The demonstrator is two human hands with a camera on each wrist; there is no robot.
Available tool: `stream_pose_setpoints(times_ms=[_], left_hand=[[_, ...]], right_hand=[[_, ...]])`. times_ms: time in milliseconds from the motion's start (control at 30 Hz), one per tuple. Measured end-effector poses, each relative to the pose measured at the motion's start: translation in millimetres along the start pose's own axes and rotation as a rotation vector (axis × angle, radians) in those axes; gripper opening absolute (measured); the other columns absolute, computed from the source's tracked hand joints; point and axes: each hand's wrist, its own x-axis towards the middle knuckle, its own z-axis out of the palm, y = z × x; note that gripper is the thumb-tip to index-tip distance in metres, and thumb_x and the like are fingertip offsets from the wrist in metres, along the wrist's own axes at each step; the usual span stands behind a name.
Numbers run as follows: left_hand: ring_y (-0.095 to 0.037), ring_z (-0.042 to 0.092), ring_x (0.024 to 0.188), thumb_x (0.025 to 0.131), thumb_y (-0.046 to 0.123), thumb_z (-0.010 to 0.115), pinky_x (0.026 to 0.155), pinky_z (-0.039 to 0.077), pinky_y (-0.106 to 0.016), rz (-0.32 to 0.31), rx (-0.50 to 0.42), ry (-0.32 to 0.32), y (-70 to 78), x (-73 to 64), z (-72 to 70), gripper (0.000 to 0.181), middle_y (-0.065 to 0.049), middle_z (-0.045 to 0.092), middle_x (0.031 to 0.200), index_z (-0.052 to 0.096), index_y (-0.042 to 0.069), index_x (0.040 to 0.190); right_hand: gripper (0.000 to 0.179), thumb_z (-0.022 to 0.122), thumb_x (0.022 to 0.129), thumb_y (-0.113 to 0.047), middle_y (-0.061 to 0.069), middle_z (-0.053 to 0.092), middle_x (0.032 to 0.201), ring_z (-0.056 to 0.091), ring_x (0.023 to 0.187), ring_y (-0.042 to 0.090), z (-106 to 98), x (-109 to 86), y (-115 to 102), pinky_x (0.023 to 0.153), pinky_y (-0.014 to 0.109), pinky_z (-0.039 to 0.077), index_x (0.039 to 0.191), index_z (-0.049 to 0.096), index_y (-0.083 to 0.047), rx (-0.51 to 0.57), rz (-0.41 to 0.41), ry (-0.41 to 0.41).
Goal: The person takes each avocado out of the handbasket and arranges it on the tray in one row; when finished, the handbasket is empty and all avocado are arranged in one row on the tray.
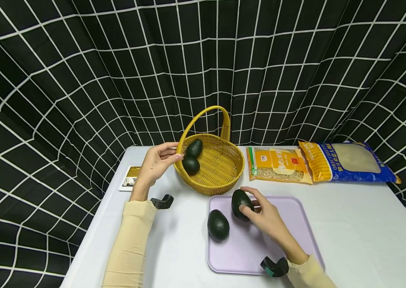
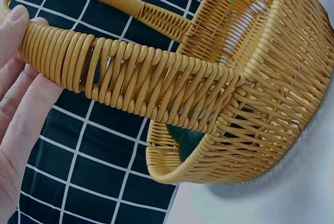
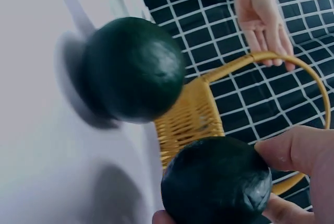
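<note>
Leftmost, a printed card (image 1: 131,177) lies on the bench (image 1: 174,248), its text unreadable. The left hand (image 1: 155,166) pinches the handle (image 2: 130,78) of a wicker basket (image 1: 221,160), inside which two avocados (image 1: 194,149) sit at 9 and 10 o'clock. A third avocado (image 1: 218,226) rests at the tray (image 1: 242,256)'s 10 o'clock; the right hand (image 1: 267,219), curled round a fourth avocado (image 1: 240,202) near 11, seems mid-transfer. Basket-filling would call for clearing the rim. Toward 1 o'clock, an orange packet (image 1: 278,166) bears Chinese characters; a blue-and-yellow bag (image 1: 354,162) reads "ORECCHIETTE".
</note>
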Motion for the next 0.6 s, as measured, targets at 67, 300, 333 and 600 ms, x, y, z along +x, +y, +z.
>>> stream_pose_setpoints(times_ms=[67,300,333,600], left_hand=[[-0.011,0.075,0.089,0.090,0.003,0.075,0.084,0.059,-0.022,-0.001,-0.002,0.003,-0.5,-0.1,0.0,0.039,-0.023,0.074,0.109,0.066,0.000,0.128],[-0.011,0.075,0.089,0.091,0.003,0.075,0.083,0.059,-0.022,-0.003,0.005,0.001,-0.6,0.0,0.7,0.040,-0.024,0.073,0.110,0.066,0.000,0.129],[-0.010,0.075,0.089,0.091,0.003,0.075,0.083,0.059,-0.022,-0.005,0.006,0.002,-0.6,-0.2,0.7,0.040,-0.024,0.073,0.111,0.066,0.000,0.129],[-0.010,0.074,0.089,0.091,0.003,0.074,0.083,0.059,-0.021,-0.005,0.008,0.001,-0.1,0.1,0.4,0.039,-0.027,0.072,0.112,0.066,0.000,0.129]], right_hand=[[0.053,0.070,0.091,-0.030,0.018,0.071,0.119,0.067,0.103,0.024,2.4,-3.1,1.7,0.072,0.033,0.051,0.141,0.054,-0.035,-0.006,0.017,-0.012],[0.053,0.071,0.090,-0.029,0.016,0.071,0.114,0.067,0.095,0.020,9.9,-10.9,9.2,0.068,0.032,0.050,0.140,0.056,-0.033,-0.056,0.005,-0.012],[0.052,0.071,0.089,-0.029,0.016,0.071,0.113,0.067,0.093,0.020,10.7,-11.8,10.1,0.068,0.033,0.050,0.139,0.056,-0.033,-0.065,-0.008,-0.009],[0.053,0.072,0.087,-0.027,0.009,0.071,0.098,0.062,0.082,0.014,14.3,-18.1,10.1,0.067,0.033,0.048,0.138,0.059,-0.029,-0.111,-0.093,-0.008]])
